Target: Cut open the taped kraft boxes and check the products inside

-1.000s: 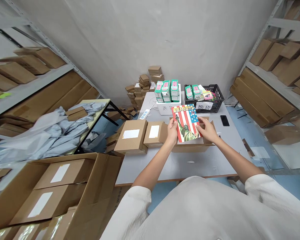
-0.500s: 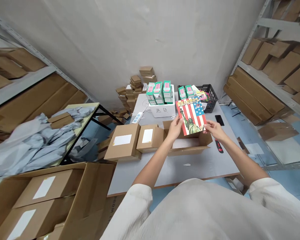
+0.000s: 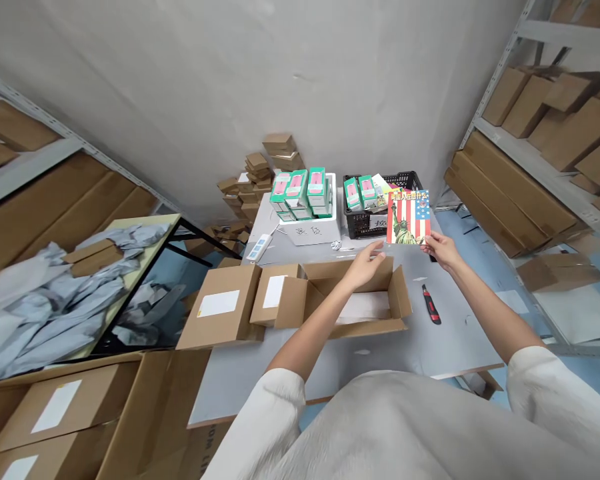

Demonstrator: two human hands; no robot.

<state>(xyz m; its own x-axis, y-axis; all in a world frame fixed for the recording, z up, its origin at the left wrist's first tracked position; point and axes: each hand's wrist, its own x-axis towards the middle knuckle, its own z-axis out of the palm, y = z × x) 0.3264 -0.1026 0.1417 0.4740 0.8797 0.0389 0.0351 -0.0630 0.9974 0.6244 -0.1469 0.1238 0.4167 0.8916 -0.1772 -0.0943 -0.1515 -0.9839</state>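
My right hand [image 3: 441,251] grips the lower right corner of a book [image 3: 408,219] whose cover has red and white stripes, a blue starred patch and a green Statue of Liberty. The book is held up in front of a black plastic basket [image 3: 359,227]. My left hand [image 3: 364,267] is off the book, fingers apart, above an opened cardboard box [image 3: 397,297]. Inside that box lies a white sheet [image 3: 364,307]. A red and black utility knife [image 3: 431,305] rests on the table to the right of the box.
A white foam box [image 3: 307,232] with several green and pink cartons [image 3: 296,188] stands at the table's back. Two closed cardboard boxes [image 3: 225,303] sit on the left, near a power strip [image 3: 260,247]. Grey bags [image 3: 75,287] cover a side table. Shelves [image 3: 555,170] flank the right.
My left hand has let go of the book and moved apart from it. My right hand has carried the book to the right. The view has shifted somewhat.
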